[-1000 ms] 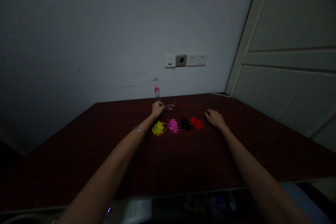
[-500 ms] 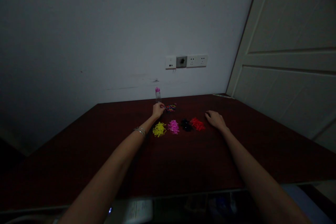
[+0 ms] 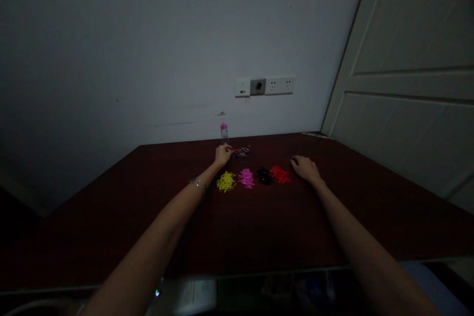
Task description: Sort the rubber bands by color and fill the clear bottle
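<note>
My left hand (image 3: 223,154) is at the left edge of a pile of small mixed-colour sticks (image 3: 242,152), thumb and fingertips pinched together. Anything between them is too small to make out. Just in front of that pile lies a small dark bluish piece (image 3: 244,162). Nearer to me, sorted heaps form a row: yellow sticks (image 3: 225,182), pink sticks (image 3: 246,178), black pieces (image 3: 264,176) and red sticks (image 3: 280,175). My right hand (image 3: 304,167) rests palm down on the table, right of the red heap, fingers loosely bent and holding nothing visible.
A clear bottle with a pink top (image 3: 224,131) stands behind my left hand, near the wall. The dark red table (image 3: 259,227) reaches back to the wall, where a socket strip (image 3: 265,86) is mounted. A white panelled door (image 3: 403,123) is on the right.
A small dark bluish piece now shows in front of the mixed pile. My left hand stays pinched by the pile, and my right hand rests in the same place. The view has shifted slightly.
</note>
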`<action>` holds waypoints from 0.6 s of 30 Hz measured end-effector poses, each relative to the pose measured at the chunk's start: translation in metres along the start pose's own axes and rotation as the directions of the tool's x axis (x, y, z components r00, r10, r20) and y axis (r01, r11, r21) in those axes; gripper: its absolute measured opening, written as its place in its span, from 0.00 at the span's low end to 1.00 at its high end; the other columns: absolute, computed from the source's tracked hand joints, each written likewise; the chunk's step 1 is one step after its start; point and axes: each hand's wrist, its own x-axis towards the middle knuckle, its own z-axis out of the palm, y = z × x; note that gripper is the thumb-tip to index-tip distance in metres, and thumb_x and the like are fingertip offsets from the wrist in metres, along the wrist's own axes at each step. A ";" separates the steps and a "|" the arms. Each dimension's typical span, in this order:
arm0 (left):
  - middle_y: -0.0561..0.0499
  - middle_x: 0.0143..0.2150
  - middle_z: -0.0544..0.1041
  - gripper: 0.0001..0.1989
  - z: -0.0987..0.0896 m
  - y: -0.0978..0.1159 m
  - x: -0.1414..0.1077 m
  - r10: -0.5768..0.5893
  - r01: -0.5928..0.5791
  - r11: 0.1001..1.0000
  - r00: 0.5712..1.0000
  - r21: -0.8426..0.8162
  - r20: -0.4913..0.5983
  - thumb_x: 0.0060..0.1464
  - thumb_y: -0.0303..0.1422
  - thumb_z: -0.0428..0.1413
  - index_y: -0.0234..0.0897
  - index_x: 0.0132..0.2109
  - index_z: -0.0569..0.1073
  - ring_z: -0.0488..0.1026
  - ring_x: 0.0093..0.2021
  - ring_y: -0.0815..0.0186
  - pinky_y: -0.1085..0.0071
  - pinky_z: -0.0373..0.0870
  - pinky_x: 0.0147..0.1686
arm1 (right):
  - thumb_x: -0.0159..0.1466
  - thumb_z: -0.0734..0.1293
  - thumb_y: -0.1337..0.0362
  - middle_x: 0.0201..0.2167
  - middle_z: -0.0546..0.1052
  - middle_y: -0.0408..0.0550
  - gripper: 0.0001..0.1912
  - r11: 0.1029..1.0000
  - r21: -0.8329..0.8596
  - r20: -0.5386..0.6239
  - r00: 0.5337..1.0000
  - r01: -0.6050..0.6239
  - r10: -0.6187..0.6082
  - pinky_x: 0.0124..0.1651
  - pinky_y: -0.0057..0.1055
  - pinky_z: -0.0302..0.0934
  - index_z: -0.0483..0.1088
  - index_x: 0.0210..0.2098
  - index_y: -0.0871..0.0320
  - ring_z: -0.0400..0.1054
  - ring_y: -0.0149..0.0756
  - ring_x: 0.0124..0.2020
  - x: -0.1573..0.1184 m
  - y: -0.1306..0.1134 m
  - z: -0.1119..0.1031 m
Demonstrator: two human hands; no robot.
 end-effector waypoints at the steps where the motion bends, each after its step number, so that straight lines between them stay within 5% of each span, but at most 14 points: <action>1: 0.45 0.31 0.77 0.10 0.001 -0.001 0.001 -0.007 0.008 1.000 1.000 -0.016 0.009 0.45 0.24 0.56 0.30 0.37 0.76 0.73 0.33 0.66 0.73 0.67 0.38 | 0.64 0.53 0.58 0.49 0.70 0.55 0.21 1.000 0.000 -0.001 1.000 -0.004 0.004 0.47 0.37 0.57 0.67 0.49 0.60 0.64 0.43 0.49 0.000 0.000 0.000; 8: 0.45 0.30 0.77 0.09 0.014 0.011 -0.001 -0.022 0.036 0.981 0.997 -0.192 0.076 0.43 0.23 0.57 0.28 0.36 0.75 0.74 0.31 0.67 0.75 0.68 0.32 | 0.63 0.52 0.57 0.50 0.70 0.55 0.21 1.000 -0.018 0.004 1.000 -0.014 0.014 0.47 0.39 0.57 0.67 0.49 0.59 0.64 0.44 0.49 0.001 0.000 0.001; 12: 0.46 0.29 0.78 0.08 0.028 0.036 -0.010 0.090 -0.056 0.980 0.981 -0.193 0.170 0.43 0.23 0.57 0.29 0.35 0.76 0.74 0.31 0.68 0.75 0.68 0.32 | 0.63 0.52 0.57 0.50 0.70 0.56 0.21 1.000 -0.015 0.005 1.000 -0.014 0.014 0.47 0.40 0.57 0.67 0.49 0.59 0.63 0.45 0.50 0.002 0.001 0.002; 18: 0.50 0.28 0.77 0.08 0.062 0.079 -0.032 0.325 -0.266 0.942 0.877 -0.206 0.353 0.43 0.23 0.56 0.32 0.34 0.76 0.73 0.30 0.70 0.76 0.67 0.33 | 0.63 0.52 0.57 0.51 0.69 0.55 0.21 1.000 -0.013 0.005 1.000 -0.024 0.024 0.48 0.39 0.57 0.67 0.50 0.58 0.63 0.44 0.50 0.003 0.002 0.004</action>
